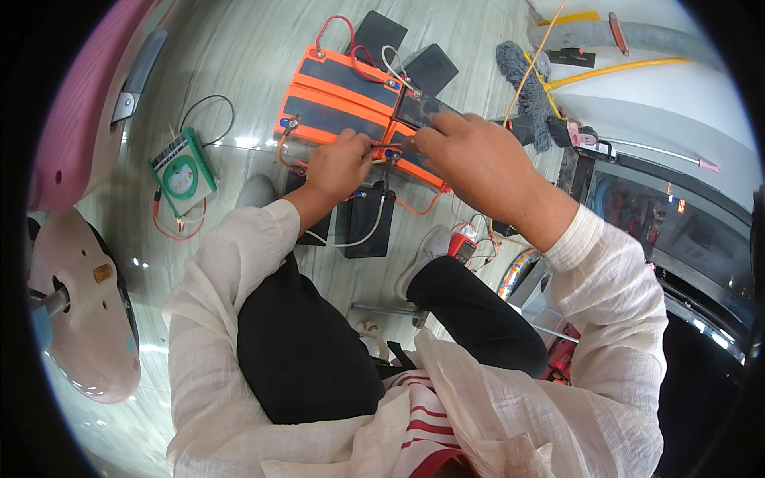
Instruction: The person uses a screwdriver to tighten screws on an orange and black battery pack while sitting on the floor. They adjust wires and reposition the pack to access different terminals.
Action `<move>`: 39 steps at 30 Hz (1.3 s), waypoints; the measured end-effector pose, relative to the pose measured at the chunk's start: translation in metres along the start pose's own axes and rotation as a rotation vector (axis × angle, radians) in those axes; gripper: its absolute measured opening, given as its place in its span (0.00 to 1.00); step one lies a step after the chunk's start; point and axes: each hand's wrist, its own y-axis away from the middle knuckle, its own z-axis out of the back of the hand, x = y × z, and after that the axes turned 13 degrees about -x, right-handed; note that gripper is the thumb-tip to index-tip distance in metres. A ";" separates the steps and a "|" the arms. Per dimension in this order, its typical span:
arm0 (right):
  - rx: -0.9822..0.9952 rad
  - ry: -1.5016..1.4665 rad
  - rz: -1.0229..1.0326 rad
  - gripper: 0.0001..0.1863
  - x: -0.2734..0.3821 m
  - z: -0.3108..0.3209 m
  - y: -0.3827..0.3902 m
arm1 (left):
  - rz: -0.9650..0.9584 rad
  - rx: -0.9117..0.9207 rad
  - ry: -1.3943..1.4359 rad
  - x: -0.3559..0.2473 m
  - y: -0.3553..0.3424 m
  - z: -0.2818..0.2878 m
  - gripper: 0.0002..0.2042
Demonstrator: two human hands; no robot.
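Note:
Orange batteries with dark tops (333,117) lie side by side on the floor in front of me, joined by cables at their terminals. My left hand (341,163) rests over the near edge of the left battery, fingers pinched together by a terminal. Across from it, my right hand (486,163) is closed above the right-hand battery (416,166), fingertips pointing toward the same terminal area. A thin dark piece shows between the two hands; its kind is unclear. What either hand grips is hidden by the fingers. A red cable (344,22) arches over the far-left battery.
Black batteries (376,38) lie behind the orange ones, and another black battery (366,225) sits near my knees. A green-and-white meter (183,175) with leads lies left. A red multimeter (462,245) is by my right shoe. A grey mop head (522,95) is at right.

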 end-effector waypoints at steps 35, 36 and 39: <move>0.001 -0.168 -0.261 0.19 -0.002 0.004 -0.006 | 0.366 0.005 0.268 0.004 0.017 0.014 0.11; -0.017 -0.184 -0.274 0.19 -0.003 0.001 -0.006 | 0.399 0.019 0.278 0.003 0.016 0.012 0.11; -0.124 -0.237 -0.250 0.20 -0.009 -0.007 -0.005 | 0.505 0.061 0.338 0.009 0.019 0.000 0.11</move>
